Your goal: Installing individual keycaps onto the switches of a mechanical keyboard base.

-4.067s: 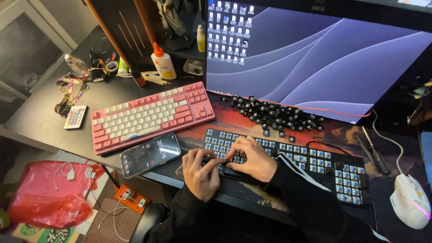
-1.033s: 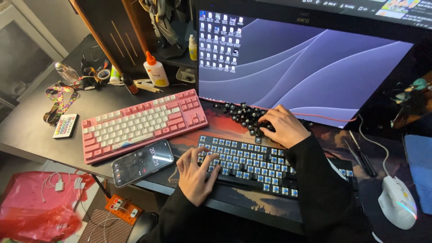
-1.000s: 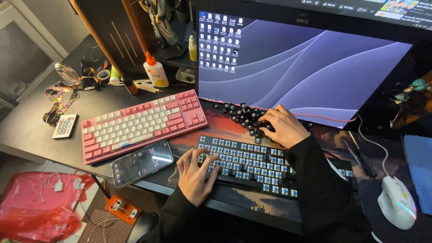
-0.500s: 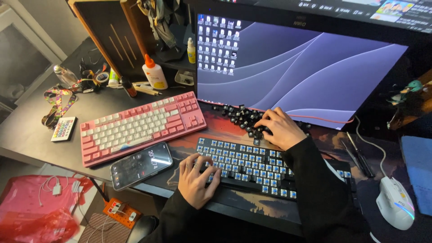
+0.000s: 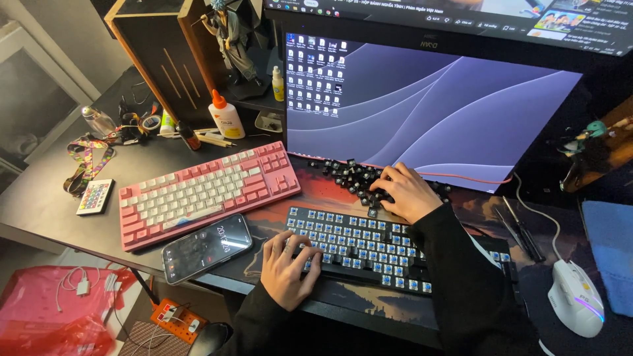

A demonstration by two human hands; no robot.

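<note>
A black keyboard (image 5: pixel 369 247) with bare blue switches and no caps lies on the desk mat in front of me. My left hand (image 5: pixel 288 267) rests on its left front corner, fingers spread over the switches. My right hand (image 5: pixel 403 191) reaches past the keyboard into a pile of loose black keycaps (image 5: pixel 348 173) below the monitor, fingers curled among them; whether it holds a cap is hidden.
A pink and white keyboard (image 5: pixel 204 191) lies to the left, with a phone (image 5: pixel 206 247) in front of it. A large monitor (image 5: pixel 428 109) stands behind. White mouse (image 5: pixel 575 296) at right, glue bottle (image 5: pixel 225 115) and small remote (image 5: pixel 95 196) at left.
Since four seconds ago my right hand left the black keyboard and went to the keycap pile. Over the last second both hands stay nearly still; the view shifts slightly.
</note>
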